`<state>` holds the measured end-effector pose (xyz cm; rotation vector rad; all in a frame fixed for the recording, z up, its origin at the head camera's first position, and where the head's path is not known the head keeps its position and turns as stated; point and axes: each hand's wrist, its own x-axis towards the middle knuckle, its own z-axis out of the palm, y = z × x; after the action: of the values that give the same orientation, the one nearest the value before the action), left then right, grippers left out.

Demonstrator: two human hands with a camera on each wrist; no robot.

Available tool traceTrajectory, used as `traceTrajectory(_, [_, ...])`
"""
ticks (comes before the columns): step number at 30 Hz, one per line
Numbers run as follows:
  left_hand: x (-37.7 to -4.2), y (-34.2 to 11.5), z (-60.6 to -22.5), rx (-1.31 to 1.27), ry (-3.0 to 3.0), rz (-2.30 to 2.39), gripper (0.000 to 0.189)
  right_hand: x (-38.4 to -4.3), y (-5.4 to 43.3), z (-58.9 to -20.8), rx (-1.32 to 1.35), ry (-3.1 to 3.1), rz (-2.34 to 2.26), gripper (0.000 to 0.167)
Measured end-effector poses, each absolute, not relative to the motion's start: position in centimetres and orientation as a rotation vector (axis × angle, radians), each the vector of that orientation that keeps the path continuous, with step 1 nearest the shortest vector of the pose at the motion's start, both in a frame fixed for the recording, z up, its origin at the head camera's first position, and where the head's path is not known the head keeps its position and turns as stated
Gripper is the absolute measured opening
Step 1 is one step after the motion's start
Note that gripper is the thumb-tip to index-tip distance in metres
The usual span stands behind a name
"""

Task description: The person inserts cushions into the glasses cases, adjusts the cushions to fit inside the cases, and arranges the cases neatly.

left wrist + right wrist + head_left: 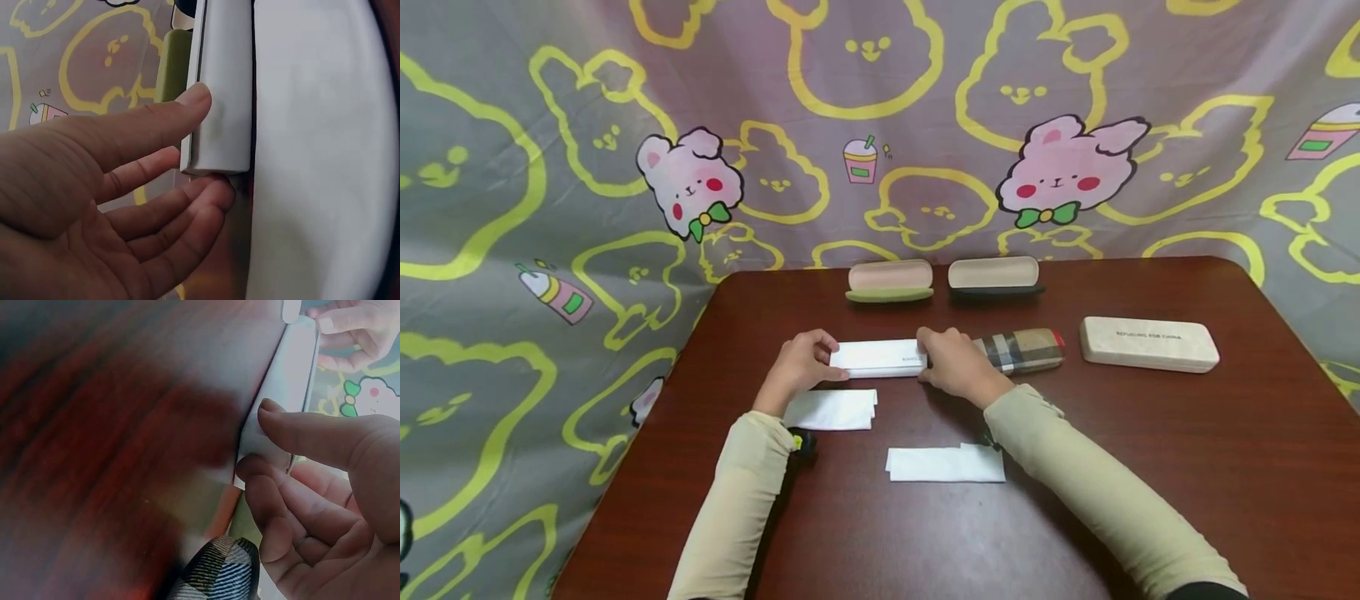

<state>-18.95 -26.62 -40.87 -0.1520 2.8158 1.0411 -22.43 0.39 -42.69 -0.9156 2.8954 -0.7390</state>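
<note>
I judge the slim white rectangular hard-shell case (876, 358) to be light, stiff and slightly slippery; hold it at both short ends. It is located between the hands: the left hand (801, 362), fingers part-bent, grips the left end; the right hand (958, 362), more closely curled, grips the right end beside the tan plaid case (1030, 348).

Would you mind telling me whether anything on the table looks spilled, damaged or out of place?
Nothing looks spilled or damaged, including the white case that the left hand and right hand hold. Only the left cloth and right cloth, nearer the person, look slightly off: their folded layers leave uneven, stepped edges.
</note>
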Motion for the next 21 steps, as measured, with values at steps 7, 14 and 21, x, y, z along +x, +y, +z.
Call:
traceTrajectory(7, [-17.5, -25.3, -40.3, -0.083, 2.958, 0.851, 0.044, -21.4, 1.3, -42.5, -0.897, 2.856, -0.841, 0.028])
traceTrajectory(14, [-15.8, -25.0, -39.1, -0.029, 3.115, 0.817, 0.044, -20.0, 2.5, -41.9, -0.96, 2.861, -0.857, 0.025])
traceTrajectory(21, [-14.0, -22.9, -38.5, 0.202, 3.108, 0.89, 0.037, -18.5, 4.4, -41.7, -1.004, 2.87, -0.841, 0.027])
